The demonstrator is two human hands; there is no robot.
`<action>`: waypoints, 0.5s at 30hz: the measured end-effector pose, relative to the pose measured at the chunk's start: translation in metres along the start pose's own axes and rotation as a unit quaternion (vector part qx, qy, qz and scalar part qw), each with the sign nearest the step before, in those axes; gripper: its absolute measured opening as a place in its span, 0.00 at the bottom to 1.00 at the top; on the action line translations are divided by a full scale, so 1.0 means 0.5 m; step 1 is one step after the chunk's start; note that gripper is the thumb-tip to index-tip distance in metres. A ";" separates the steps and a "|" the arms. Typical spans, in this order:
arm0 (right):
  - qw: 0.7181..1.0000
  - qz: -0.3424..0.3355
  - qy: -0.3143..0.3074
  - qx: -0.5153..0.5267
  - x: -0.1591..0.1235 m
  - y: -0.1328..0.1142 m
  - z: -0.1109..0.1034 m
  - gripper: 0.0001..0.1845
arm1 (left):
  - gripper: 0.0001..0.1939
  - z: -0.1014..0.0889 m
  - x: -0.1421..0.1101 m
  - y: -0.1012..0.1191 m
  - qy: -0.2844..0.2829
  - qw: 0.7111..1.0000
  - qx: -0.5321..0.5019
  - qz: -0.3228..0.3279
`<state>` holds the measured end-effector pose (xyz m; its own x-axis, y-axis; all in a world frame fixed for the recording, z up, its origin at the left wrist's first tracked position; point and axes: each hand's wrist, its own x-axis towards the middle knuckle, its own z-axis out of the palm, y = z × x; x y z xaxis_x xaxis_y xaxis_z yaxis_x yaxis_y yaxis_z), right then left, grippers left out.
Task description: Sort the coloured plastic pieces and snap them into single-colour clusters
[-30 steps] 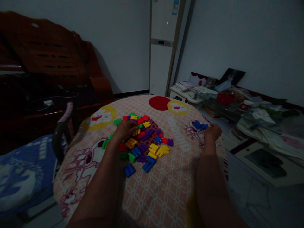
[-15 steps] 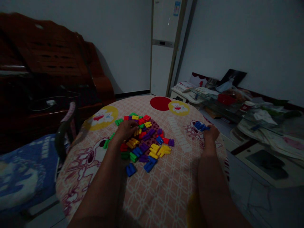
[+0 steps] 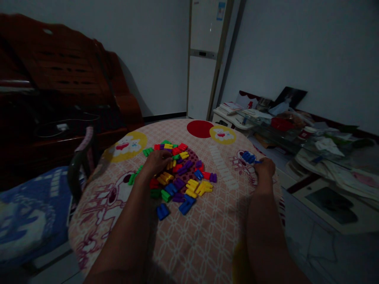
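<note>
My left hand (image 3: 158, 161) rests at the left side of a pile of plastic building blocks (image 3: 179, 183) in red, yellow, green, blue and purple. Its fingers are curled together, and whatever they may hold is hidden. Out at the right of the table my right hand (image 3: 265, 167) is closed on a blue building block (image 3: 258, 161), of which only the left end shows. Just left of that block, several blue blocks (image 3: 248, 157) lie in a short row over the printed figure.
A patterned cloth covers the round table (image 3: 204, 236). A chair with a blue cushion (image 3: 32, 213) stands at the left, before a wooden bench (image 3: 68, 75). On the right is a cluttered glass-topped cabinet (image 3: 266, 122). A tall white unit (image 3: 203, 79) stands at the back.
My right hand has shifted slightly right and toward me, with the blue block in it drawn a little away from the blue row. My left hand has hardly moved.
</note>
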<state>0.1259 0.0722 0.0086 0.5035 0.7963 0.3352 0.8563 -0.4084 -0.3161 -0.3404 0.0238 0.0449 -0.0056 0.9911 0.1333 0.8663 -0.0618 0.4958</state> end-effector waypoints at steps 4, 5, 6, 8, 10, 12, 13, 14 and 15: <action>1.000 -0.012 -0.018 -0.005 0.005 -0.002 -0.009 0.17 | 0.17 -0.002 -0.002 0.002 -0.004 1.000 0.006 0.004; 1.000 -0.018 -0.025 0.002 0.009 -0.003 -0.012 0.17 | 0.16 -0.002 -0.003 0.001 -0.003 1.000 0.006 0.005; 0.999 -0.021 -0.034 0.010 0.013 -0.005 -0.014 0.19 | 0.16 -0.002 -0.003 0.000 -0.002 1.000 0.005 0.006; 0.997 -0.013 -0.059 0.040 0.023 -0.009 -0.021 0.21 | 0.17 -0.001 -0.003 -0.001 -0.001 1.000 0.001 0.007; 0.992 0.020 -0.087 0.091 0.031 -0.013 -0.026 0.22 | 0.17 0.000 -0.003 -0.003 -0.002 1.000 -0.006 0.007; 0.983 0.052 -0.106 0.140 0.033 -0.018 -0.028 0.20 | 0.17 0.000 -0.002 -0.003 -0.004 1.000 -0.008 0.007; 0.979 0.062 -0.111 0.158 0.032 -0.019 -0.029 0.18 | 0.17 0.001 -0.002 -0.003 -0.003 1.000 -0.007 0.006; 0.976 0.069 -0.116 0.172 0.029 -0.021 -0.029 0.16 | 0.17 0.001 -0.002 -0.003 -0.003 1.000 -0.007 0.007; 0.973 0.070 -0.120 0.184 0.026 -0.022 -0.028 0.14 | 0.17 0.001 -0.001 -0.002 -0.001 1.000 -0.007 0.008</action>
<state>0.1246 0.0811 0.0290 0.5329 0.8439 0.0621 0.6595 -0.3682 -0.6554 -0.3411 0.0232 0.0438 0.0092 0.9903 0.1389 0.8587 -0.0790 0.5064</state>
